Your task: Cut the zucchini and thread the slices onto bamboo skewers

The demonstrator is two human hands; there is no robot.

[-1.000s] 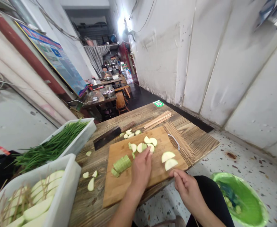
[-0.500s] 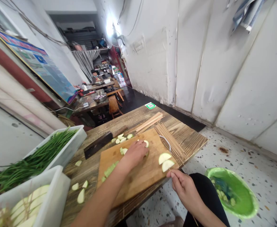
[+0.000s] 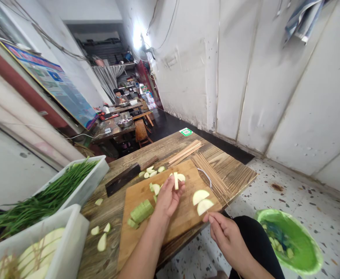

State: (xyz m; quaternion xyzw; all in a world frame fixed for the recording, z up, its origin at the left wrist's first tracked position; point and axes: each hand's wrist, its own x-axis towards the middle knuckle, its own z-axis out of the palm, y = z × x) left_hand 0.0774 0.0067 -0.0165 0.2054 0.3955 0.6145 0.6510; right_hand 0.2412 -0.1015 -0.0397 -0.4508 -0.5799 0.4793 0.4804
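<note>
My left hand [image 3: 170, 197] is above the wooden cutting board [image 3: 184, 226], fingers closed on a pale zucchini slice [image 3: 176, 181] held upright. My right hand [image 3: 226, 234], at the board's near right edge, pinches a thin bamboo skewer [image 3: 207, 212]. Two half-round zucchini slices [image 3: 200, 196] are threaded on that skewer, over the board's right corner. A row of cut green zucchini [image 3: 141, 211] lies on the board left of my left hand. Loose slices [image 3: 156, 189] lie on the board just beyond that hand, partly hidden by it.
A cleaver [image 3: 123, 180] lies beyond the board, beside small zucchini pieces [image 3: 150, 170]. Bamboo skewers [image 3: 210, 170] are spread at the right. White bins hold green chives [image 3: 56, 190] and skewered slices [image 3: 39, 252]. A green basin [image 3: 303, 248] stands on the floor, right.
My left hand has lifted off the board and turned, now holding a zucchini slice upright. My right hand keeps its pinch on the skewer, nearly in place. The view has shifted slightly.
</note>
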